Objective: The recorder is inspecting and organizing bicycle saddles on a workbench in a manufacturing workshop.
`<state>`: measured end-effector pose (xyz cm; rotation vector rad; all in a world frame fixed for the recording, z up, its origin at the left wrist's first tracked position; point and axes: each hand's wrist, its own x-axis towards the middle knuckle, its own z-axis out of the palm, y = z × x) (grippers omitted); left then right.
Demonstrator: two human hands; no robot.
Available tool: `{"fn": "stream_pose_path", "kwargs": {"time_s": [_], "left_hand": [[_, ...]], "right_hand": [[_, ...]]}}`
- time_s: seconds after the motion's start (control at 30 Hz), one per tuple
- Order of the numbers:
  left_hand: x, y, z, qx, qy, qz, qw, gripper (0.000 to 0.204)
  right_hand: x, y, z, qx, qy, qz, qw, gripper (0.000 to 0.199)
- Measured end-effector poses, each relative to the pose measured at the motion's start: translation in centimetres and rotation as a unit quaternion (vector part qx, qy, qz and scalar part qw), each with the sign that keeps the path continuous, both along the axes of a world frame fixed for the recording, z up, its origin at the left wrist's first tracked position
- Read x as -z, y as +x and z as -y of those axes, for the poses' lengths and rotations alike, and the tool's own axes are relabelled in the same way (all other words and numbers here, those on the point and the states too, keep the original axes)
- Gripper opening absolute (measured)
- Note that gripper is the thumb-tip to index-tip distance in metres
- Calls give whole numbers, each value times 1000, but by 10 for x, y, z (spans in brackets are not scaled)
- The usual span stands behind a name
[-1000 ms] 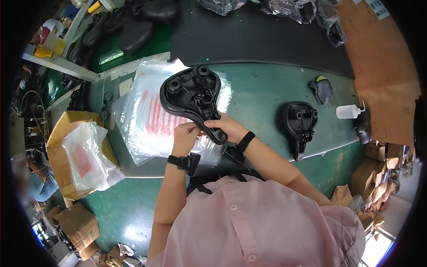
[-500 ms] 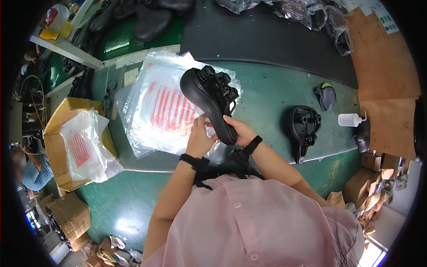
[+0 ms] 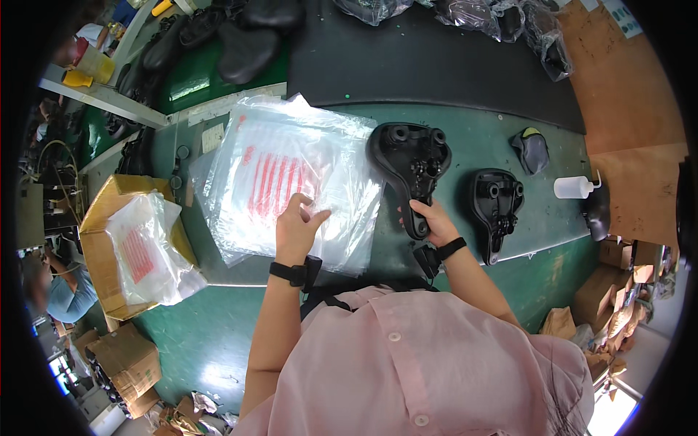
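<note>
A black bicycle saddle (image 3: 411, 161) is in my right hand (image 3: 435, 221), gripped at its narrow nose, underside with rails and springs turned up. To its left lies a stack of clear plastic bags (image 3: 338, 174) with red print. Over the lower part of that stack is my left hand (image 3: 297, 231), thumb and forefinger spread apart; whether the fingertips touch the plastic I cannot tell. A second black saddle (image 3: 496, 211) rests underside up on the green table (image 3: 454, 120), right of the held one.
A carton (image 3: 109, 287) with more bags stands left of the table. On the right are a small dark grey pouch (image 3: 533, 151) and a white squeeze bottle (image 3: 573, 188). A black mat (image 3: 436, 69) covers the back, with plastic-wrapped items (image 3: 494, 14) beyond; more saddles (image 3: 247, 51) lie far left.
The held saddle has moved right, off the bags, and its underside now faces up. My left hand has let go of it and shifted left over the bags.
</note>
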<state>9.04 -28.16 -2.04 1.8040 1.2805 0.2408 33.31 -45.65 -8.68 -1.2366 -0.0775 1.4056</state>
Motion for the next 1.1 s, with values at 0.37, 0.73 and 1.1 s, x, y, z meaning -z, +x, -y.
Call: {"fn": "stream_pose_path", "kwargs": {"time_s": [0.37,0.73,1.1], "left_hand": [[51,19,5,42,-38,59,997,21],[66,29,17,130,99,124,979,13],[48,-91,-21,-357,-377,551,653,10]], "right_hand": [[7,18,22,21,9,4,1000,35],[-29,-56,-74,-159,112,-107,975,41],[8,-39,-68,-106,7,180,978,48]]}}
